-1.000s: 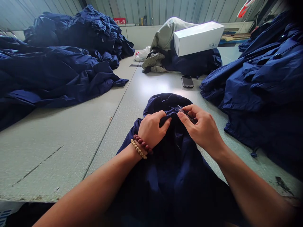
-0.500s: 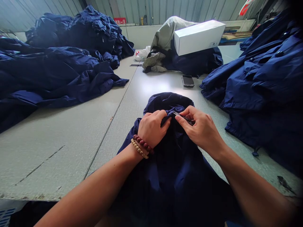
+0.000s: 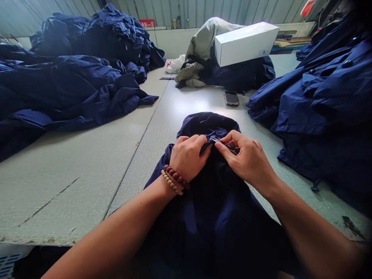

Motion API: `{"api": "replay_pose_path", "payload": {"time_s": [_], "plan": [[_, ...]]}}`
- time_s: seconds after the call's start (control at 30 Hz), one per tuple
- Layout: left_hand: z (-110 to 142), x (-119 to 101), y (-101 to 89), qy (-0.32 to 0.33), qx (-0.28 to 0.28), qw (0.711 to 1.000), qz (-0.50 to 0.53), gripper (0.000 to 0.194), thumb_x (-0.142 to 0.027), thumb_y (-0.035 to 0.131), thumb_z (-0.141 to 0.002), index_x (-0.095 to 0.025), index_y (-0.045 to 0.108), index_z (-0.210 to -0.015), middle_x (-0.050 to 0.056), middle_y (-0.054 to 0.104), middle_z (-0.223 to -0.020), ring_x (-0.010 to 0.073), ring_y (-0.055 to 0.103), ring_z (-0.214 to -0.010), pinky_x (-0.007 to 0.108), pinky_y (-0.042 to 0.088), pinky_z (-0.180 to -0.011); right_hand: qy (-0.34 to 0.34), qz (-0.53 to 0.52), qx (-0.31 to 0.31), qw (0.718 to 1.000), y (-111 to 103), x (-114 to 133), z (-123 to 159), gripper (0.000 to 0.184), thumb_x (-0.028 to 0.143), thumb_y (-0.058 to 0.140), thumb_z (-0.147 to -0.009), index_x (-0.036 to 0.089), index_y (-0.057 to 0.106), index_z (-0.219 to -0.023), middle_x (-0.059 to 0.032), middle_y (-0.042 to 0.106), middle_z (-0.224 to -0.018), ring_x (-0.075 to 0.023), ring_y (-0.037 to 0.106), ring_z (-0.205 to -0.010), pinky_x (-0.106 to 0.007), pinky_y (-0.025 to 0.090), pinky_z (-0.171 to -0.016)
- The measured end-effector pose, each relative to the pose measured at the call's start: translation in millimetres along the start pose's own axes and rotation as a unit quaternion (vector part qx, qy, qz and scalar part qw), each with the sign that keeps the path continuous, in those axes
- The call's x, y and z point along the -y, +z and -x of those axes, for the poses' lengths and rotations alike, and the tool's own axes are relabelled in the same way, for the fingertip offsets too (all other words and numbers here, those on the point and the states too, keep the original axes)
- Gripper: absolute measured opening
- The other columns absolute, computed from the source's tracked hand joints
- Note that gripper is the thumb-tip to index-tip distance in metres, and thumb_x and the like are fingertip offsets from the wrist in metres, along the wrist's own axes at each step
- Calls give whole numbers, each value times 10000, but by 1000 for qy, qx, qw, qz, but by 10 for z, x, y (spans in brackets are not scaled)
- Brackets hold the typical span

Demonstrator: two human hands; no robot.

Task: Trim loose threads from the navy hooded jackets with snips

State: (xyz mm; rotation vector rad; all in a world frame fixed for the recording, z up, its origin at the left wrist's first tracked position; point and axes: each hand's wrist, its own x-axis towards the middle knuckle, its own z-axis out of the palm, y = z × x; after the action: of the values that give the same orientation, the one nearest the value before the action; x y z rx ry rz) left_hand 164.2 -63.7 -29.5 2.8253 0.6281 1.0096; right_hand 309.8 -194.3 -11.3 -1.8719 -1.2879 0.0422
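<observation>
A navy blue hooded garment (image 3: 215, 209) lies spread over the table's front edge, its hood end pointing away from me. My left hand (image 3: 188, 157), with two bead bracelets at the wrist, is closed on a gathered fold of it. Pinched in my right hand (image 3: 245, 153) is a pair of small thread snips (image 3: 231, 147); the fingers cover most of them. The blade tips touch the fold just beside my left fingertips. Whether the blades have a thread between them is too small to tell.
Navy garments lie in a heap (image 3: 95, 42) at the back left and in another pile (image 3: 325, 104) on the right. A white box (image 3: 245, 43) rests on dark and grey cloth at the back. A phone (image 3: 231, 98) lies in front of it on the pale table (image 3: 84, 162).
The snips' blades look closer together and sit slightly deeper at the fold. Both hands hold nearly the same place; the whole view has shifted very slightly.
</observation>
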Motion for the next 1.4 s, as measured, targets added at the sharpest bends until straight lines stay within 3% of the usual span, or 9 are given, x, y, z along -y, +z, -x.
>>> {"api": "replay_pose_path", "payload": {"time_s": [0.33, 0.7, 1.4], "plan": [[-3, -2, 3, 15, -9, 1000, -18, 190, -345, 637, -1073, -218, 676, -937, 20, 759, -881, 182, 681, -768, 406, 508, -979, 4, -2, -3, 1000, 4, -7, -2, 229, 470, 727, -999, 244, 731, -962, 14, 694, -729, -135, 523, -561, -308, 365, -594], [2, -3, -2, 11, 0, 1000, -14, 175, -343, 641, -1065, -227, 679, -941, 22, 768, -891, 189, 698, -789, 419, 503, -1006, -3, -6, -4, 1000, 14, -30, 0, 223, 467, 720, -997, 245, 733, -978, -33, 756, -825, -206, 669, -725, -340, 455, -705], [1, 2, -7, -1, -2, 1000, 1, 185, -359, 634, -1075, -227, 675, -952, 24, 780, -912, 187, 695, -775, 421, 506, -986, 0, -21, -40, 999, -15, -24, -26, 226, 448, 716, -1002, 241, 718, -912, -21, 752, -817, -184, 658, -701, -322, 441, -677]]}}
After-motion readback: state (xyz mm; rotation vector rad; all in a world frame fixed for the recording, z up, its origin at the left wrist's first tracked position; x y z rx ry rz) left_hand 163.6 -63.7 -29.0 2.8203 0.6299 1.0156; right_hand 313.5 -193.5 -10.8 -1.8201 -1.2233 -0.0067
